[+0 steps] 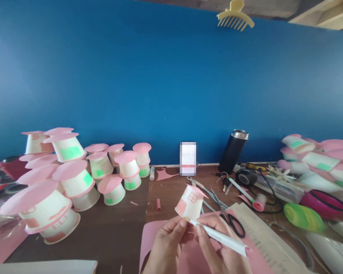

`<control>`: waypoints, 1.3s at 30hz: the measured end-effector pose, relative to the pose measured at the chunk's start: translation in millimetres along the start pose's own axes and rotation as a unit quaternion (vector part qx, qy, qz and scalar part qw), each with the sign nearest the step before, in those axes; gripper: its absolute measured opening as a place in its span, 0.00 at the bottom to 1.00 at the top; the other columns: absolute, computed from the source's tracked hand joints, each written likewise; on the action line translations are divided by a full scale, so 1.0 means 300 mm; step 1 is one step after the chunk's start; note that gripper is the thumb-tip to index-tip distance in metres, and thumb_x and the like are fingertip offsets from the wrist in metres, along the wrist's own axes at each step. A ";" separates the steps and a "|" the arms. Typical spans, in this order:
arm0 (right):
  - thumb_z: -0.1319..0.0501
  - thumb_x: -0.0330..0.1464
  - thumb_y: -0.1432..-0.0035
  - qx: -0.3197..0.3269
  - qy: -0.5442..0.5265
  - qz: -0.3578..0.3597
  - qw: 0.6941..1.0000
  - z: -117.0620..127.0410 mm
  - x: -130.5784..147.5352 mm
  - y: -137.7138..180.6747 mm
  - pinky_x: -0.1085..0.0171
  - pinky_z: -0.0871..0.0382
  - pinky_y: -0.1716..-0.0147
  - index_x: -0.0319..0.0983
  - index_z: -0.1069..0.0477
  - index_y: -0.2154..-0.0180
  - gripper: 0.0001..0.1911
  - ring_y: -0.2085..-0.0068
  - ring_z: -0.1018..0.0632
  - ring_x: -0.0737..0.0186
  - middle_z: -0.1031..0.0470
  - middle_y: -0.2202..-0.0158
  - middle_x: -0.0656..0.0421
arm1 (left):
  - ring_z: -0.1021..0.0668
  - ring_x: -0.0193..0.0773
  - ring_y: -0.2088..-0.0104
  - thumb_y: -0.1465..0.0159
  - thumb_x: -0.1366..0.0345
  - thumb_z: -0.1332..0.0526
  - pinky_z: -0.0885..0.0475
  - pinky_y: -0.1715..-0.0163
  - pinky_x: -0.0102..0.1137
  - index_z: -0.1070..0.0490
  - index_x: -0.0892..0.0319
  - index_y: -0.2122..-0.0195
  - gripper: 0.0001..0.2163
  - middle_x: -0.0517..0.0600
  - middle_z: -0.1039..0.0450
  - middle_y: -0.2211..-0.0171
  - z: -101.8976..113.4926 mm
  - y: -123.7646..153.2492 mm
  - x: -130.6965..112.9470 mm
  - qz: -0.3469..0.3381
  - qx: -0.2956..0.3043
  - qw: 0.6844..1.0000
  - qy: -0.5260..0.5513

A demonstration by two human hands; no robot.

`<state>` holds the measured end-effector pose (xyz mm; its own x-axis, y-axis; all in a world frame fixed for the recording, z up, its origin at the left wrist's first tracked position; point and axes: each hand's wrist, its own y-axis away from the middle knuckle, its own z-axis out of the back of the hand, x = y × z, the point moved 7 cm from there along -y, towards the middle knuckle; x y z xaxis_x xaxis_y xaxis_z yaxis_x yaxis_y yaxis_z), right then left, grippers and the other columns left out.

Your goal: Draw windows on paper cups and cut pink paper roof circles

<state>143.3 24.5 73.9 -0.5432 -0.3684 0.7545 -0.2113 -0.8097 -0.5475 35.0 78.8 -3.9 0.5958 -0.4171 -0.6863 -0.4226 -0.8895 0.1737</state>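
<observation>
A small white paper cup (193, 203) with a pink window and door drawn on it and a pink paper piece on its top is tilted in front of me. My left hand (168, 239) pinches its lower rim between thumb and fingers. In my right hand (214, 241) lies a white marker (225, 239) with a pink end, its other end at the cup's rim beside my left thumb. Under both hands is pink paper (148, 232). Black-handled scissors (236, 225) lie just beyond my right hand.
Stacks of similar pink-topped cups (77, 184) stand left, with more cups (322, 163) heaped right. A leaning phone (188, 158), a black flask (233, 152), a glue stick (152, 172) and a green-yellow roll (303, 217) line the back and right. A blue wall (165, 83) rises behind.
</observation>
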 end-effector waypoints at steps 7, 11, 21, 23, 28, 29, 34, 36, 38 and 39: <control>0.42 0.37 0.37 -0.001 -0.008 -0.001 1.000 -0.003 -0.001 0.001 0.66 0.27 0.67 0.42 0.28 0.65 0.07 0.68 0.22 0.59 0.24 0.70 0.57 | 0.25 0.35 0.70 0.49 0.58 0.27 0.32 0.65 0.28 0.18 0.62 0.66 0.14 0.54 0.21 0.72 -0.009 0.004 -0.001 0.000 0.005 1.000 0.001; 0.41 0.36 0.37 -0.014 -0.005 0.006 1.000 0.003 0.000 0.004 0.66 0.28 0.65 0.43 0.28 0.64 0.05 0.66 0.22 0.59 0.23 0.69 0.58 | 0.25 0.34 0.70 0.48 0.59 0.27 0.32 0.65 0.26 0.18 0.62 0.67 0.12 0.53 0.21 0.72 -0.008 0.003 0.001 0.001 0.010 1.000 0.007; 0.42 0.34 0.37 0.018 0.025 0.021 0.999 0.007 0.014 -0.009 0.66 0.26 0.66 0.42 0.28 0.63 0.05 0.67 0.21 0.58 0.23 0.69 0.57 | 0.24 0.33 0.69 0.46 0.60 0.28 0.31 0.65 0.25 0.18 0.64 0.66 0.12 0.54 0.21 0.72 -0.002 0.007 -0.002 0.006 0.009 1.000 0.015; 0.43 0.33 0.37 0.038 0.037 0.030 0.998 0.004 0.018 -0.009 0.66 0.26 0.66 0.42 0.28 0.64 0.05 0.66 0.21 0.58 0.23 0.69 0.57 | 0.23 0.33 0.69 0.46 0.60 0.28 0.30 0.65 0.26 0.19 0.64 0.66 0.12 0.55 0.21 0.71 0.000 0.010 0.002 0.008 0.007 1.000 0.015; 0.43 0.31 0.36 0.046 0.052 0.043 0.997 0.003 0.007 0.001 0.66 0.26 0.64 0.42 0.30 0.62 0.04 0.65 0.20 0.60 0.24 0.67 0.57 | 0.23 0.35 0.69 0.46 0.61 0.28 0.29 0.65 0.27 0.19 0.65 0.66 0.12 0.55 0.21 0.71 0.001 0.010 0.006 0.007 0.007 1.000 0.023; 0.43 0.31 0.36 0.040 0.048 0.046 0.997 0.004 0.004 0.003 0.66 0.25 0.63 0.42 0.30 0.61 0.04 0.64 0.20 0.60 0.24 0.67 0.57 | 0.22 0.35 0.69 0.46 0.61 0.28 0.29 0.65 0.27 0.19 0.65 0.66 0.12 0.55 0.21 0.71 0.000 0.009 0.005 0.007 0.009 1.000 0.023; 0.43 0.31 0.36 0.037 0.042 0.058 0.997 0.002 -0.001 0.006 0.66 0.26 0.64 0.42 0.31 0.61 0.04 0.64 0.21 0.61 0.24 0.66 0.58 | 0.22 0.35 0.69 0.46 0.60 0.28 0.28 0.64 0.26 0.19 0.65 0.65 0.13 0.55 0.20 0.70 -0.010 0.007 0.001 0.006 0.020 1.000 0.020; 0.43 0.31 0.36 0.038 0.046 0.060 0.996 0.002 0.002 0.004 0.67 0.26 0.64 0.43 0.31 0.61 0.04 0.64 0.21 0.61 0.24 0.67 0.59 | 0.21 0.35 0.70 0.46 0.60 0.28 0.28 0.65 0.26 0.19 0.65 0.66 0.13 0.55 0.20 0.71 -0.011 0.006 0.001 0.006 0.020 1.000 0.021; 0.43 0.31 0.36 0.031 0.047 0.058 0.997 0.005 0.003 0.001 0.67 0.26 0.64 0.43 0.30 0.61 0.04 0.65 0.21 0.61 0.24 0.67 0.59 | 0.21 0.35 0.69 0.48 0.60 0.27 0.28 0.65 0.26 0.19 0.65 0.67 0.13 0.55 0.20 0.71 -0.008 0.006 0.003 0.009 0.016 1.000 0.026; 0.43 0.31 0.36 0.026 0.046 0.057 0.997 0.007 0.004 0.000 0.67 0.26 0.65 0.43 0.30 0.61 0.04 0.65 0.21 0.61 0.24 0.67 0.59 | 0.21 0.35 0.69 0.48 0.60 0.27 0.27 0.64 0.26 0.19 0.65 0.67 0.13 0.55 0.20 0.71 -0.006 0.006 0.004 0.012 0.012 0.999 0.030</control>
<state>144.5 23.1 75.5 -0.6343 -0.4185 0.6500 -0.1019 -0.7882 -0.6070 36.3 76.4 -3.2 0.6248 -0.4486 -0.6390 -0.4532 -0.8749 0.1710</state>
